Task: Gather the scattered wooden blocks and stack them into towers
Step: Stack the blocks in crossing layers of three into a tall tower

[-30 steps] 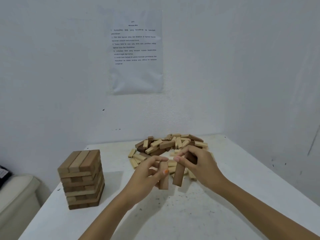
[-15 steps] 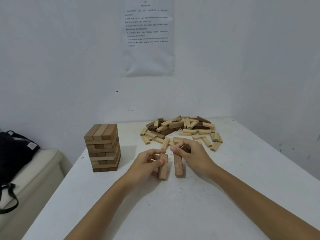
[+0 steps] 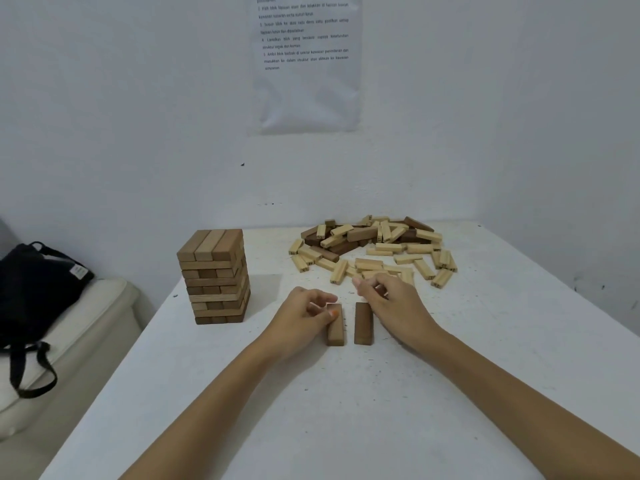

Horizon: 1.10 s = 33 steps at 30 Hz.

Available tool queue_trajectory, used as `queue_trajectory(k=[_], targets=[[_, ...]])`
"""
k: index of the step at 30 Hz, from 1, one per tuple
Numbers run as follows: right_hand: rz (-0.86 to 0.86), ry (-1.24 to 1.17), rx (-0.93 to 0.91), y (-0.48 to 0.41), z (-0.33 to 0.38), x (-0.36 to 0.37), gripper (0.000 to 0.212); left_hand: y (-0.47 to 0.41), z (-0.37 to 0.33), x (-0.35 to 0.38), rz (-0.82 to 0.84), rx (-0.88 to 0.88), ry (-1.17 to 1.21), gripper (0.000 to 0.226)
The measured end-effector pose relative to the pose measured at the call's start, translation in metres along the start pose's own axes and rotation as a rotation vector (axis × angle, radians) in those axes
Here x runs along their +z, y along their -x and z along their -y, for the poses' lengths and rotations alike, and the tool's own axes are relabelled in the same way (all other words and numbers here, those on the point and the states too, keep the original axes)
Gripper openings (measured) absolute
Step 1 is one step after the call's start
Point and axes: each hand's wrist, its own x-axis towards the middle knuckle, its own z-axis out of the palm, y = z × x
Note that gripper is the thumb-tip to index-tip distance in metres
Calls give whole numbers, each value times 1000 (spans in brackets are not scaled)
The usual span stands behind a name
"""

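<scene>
Now L hand [image 3: 304, 317] grip pinches lighter block [image 3: 336, 332], flat on surface [image 3: 381, 410]. R hand [image 3: 394, 303] curled beside darker block [image 3: 363, 327]; grip unclear.

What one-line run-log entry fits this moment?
left hand: holds lighter block | right hand: beside darker block, grip unclear | blocks: flat, parallel, apart | tower: standing

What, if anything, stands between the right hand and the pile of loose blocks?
Nothing visible. The right hand sits just in front of the pile of loose blocks, with only bare table between them. The tower stands well off to the left.
</scene>
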Motion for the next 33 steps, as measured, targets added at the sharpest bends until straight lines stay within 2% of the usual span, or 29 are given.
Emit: queue_trajectory(k=[3,5,12,16,24,28,30,33], targets=[[27,-258,259,1,3,-5,26,1,2,1,-2,-2,-9,26],[55,-276,322,0,3,-10,30,0,3,0,-7,-17,24,26],[0,-215,371,-2,-1,-18,26,-3,5,-8,4,-156,225,21],[1,-79,346,1,-2,-18,22,-1,5,-4,22,-138,229,19],[41,-46,254,12,10,-17,20,0,5,3,114,-70,233,24],[174,-95,318,13,19,-26,29,1,4,1,84,-32,135,26],[315,-81,318,13,24,-33,34,2,-1,0,89,-31,107,26],[542,41,243,13,26,-49,49,5,-6,-8,190,-72,81,37]])
